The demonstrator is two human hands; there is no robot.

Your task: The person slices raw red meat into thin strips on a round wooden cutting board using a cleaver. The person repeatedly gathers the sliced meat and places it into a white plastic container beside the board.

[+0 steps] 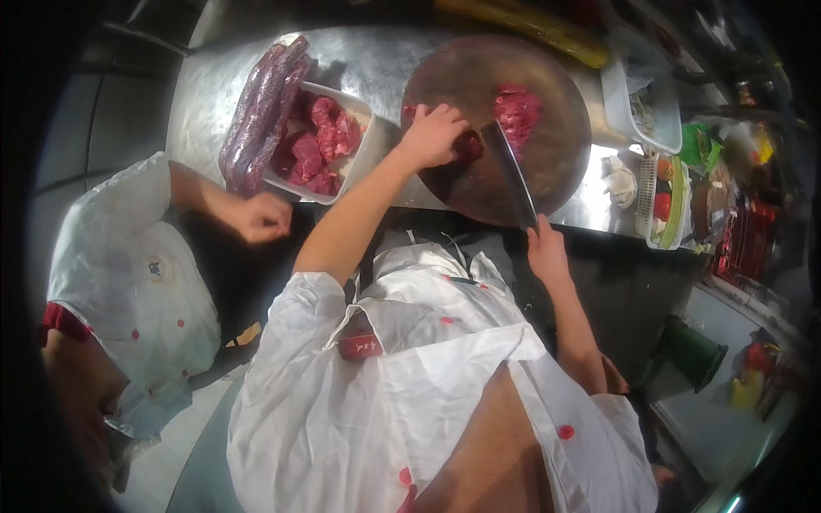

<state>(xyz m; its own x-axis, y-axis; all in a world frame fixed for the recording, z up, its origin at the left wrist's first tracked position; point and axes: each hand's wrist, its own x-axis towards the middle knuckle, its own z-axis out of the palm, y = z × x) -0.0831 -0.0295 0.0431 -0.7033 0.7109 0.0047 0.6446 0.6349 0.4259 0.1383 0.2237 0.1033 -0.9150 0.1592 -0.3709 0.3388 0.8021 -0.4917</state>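
On a round chopping board (545, 183), my left hand (437, 134) bends its fingers over a dark red piece of raw meat (469, 147). My right hand (546, 247), near the counter's front edge, grips the handle of a cleaver (510, 163). Its dark blade points away from me across the board, between the piece and a heap of cut red meat (516, 114). The blade's tip is beside the heap; whether they touch, I cannot tell. My left hand partly hides the held piece.
Left of the board, a white plastic tub (367, 131) holds raw meat chunks (321, 151). Long plastic-wrapped rolls (264, 115) lie over its left side. A co-worker's fist (266, 218) is near the tub. Rightward are a clear bin (625, 106) and a vegetable basket (644, 199).
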